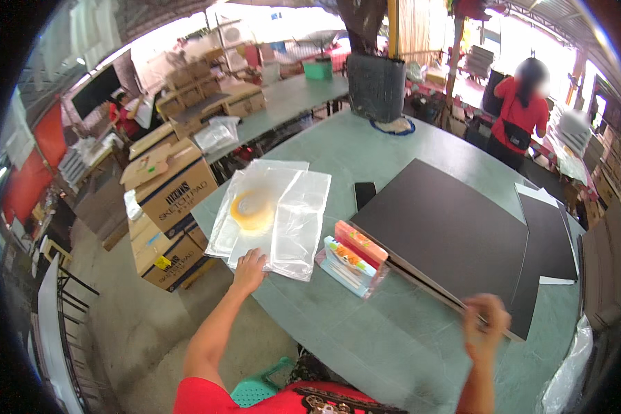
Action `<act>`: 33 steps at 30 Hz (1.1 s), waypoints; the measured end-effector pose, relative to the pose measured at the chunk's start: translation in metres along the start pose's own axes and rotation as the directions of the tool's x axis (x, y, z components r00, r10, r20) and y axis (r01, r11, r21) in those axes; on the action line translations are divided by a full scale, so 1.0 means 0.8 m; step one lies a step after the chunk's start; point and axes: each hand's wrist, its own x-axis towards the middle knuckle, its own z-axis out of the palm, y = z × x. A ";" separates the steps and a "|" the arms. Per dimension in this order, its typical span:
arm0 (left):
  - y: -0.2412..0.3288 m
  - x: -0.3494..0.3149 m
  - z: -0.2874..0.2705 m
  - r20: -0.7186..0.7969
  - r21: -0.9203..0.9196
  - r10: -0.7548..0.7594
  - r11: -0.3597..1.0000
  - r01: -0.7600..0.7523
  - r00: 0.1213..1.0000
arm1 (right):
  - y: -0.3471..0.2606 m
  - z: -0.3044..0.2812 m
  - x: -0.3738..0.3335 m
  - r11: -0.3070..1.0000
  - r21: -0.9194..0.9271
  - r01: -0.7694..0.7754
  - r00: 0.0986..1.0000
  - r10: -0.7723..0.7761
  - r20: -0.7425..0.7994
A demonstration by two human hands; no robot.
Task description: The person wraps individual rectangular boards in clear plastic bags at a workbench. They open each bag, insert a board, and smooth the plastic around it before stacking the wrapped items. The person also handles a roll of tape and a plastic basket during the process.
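Our left hand (248, 265) rests flat and unclenched on the near edge of the bags (272, 217) lying on the tabletop (366, 324). Our right hand (486, 321), blurred, seems to pinch the near corner of the black board (448, 231), whose long axis runs away leftward.

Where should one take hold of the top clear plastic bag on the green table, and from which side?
Probably at the near edge of the top clear plastic bag, coming from the person's side. The bags lie flat and fanned out on the green table, so their near edges sit apart. The left hand already rests there. The tape roll lies farther back.
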 end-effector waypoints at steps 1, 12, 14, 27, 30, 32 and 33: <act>-0.025 -0.001 0.022 0.059 -0.125 0.087 0.989 -0.079 0.995 | -0.019 0.063 0.019 0.996 0.035 0.079 0.993 -0.082 0.089; -0.096 0.126 -0.034 0.202 -0.634 0.151 0.773 0.012 0.968 | -0.085 0.509 0.069 0.965 -0.114 0.235 0.839 -0.142 0.525; -0.111 0.145 -0.026 0.108 -0.693 0.130 0.721 -0.019 0.986 | -0.077 0.506 0.098 0.952 -0.195 0.234 0.844 -0.100 0.527; -0.194 0.186 0.021 0.624 -0.782 -0.299 -0.220 0.584 0.722 | -0.044 0.516 0.063 0.981 -0.192 -0.027 0.789 0.139 0.598; -0.126 0.165 -0.015 0.242 -0.896 0.066 0.399 0.197 0.968 | -0.069 0.535 0.063 0.909 -0.329 0.258 0.621 0.105 0.776; -0.079 0.140 -0.047 0.277 -0.875 0.208 0.457 0.157 0.938 | -0.011 0.563 0.045 0.889 -0.363 0.278 0.642 0.109 0.758; -0.060 0.127 -0.059 0.341 -0.852 0.309 0.500 0.153 0.888 | 0.014 0.578 0.038 0.896 -0.366 0.250 0.690 0.101 0.717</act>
